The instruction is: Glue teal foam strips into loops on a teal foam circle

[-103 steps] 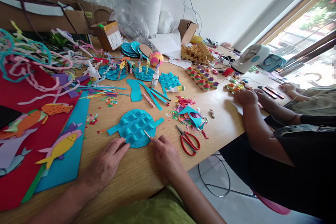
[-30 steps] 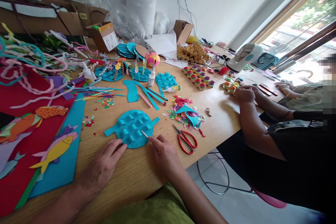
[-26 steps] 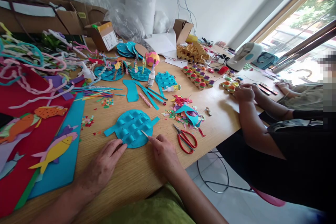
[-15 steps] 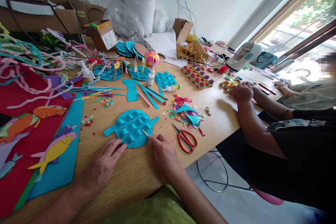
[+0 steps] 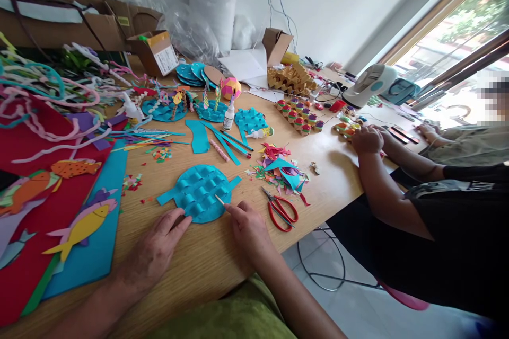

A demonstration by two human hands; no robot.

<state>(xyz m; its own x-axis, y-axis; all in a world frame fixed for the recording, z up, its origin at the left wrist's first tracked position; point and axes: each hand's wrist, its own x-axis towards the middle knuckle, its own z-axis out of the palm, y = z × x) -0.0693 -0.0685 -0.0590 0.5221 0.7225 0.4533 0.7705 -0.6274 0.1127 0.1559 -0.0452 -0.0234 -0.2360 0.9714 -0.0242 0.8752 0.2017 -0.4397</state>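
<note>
In the head view, a round blue paper disc [image 5: 202, 190] with raised wavy strips lies on the table in front of me. A flat blue strip sticks out on its left and another on its right. My left hand [image 5: 161, 235] is at the disc's lower left edge, thumb and forefinger closed on the rim. My right hand [image 5: 248, 228] pinches a thin white stick [image 5: 219, 199], its tip against the disc's right part. Red-handled scissors [image 5: 281, 211] lie to the right of that hand. Colourful paper scraps [image 5: 280, 169] are heaped beyond them.
A white glue bottle [image 5: 228, 117] stands behind blue strips [image 5: 222, 140]. Foam sheets with paper fish [image 5: 85, 228] cover the left side. Other wavy blue discs [image 5: 214, 111] sit further back. To the right, a co-worker's hands [image 5: 368, 139] work near a painted egg carton [image 5: 300, 116].
Hardly anything differs. Both my hands, the disc and the white stick keep almost the same places.
</note>
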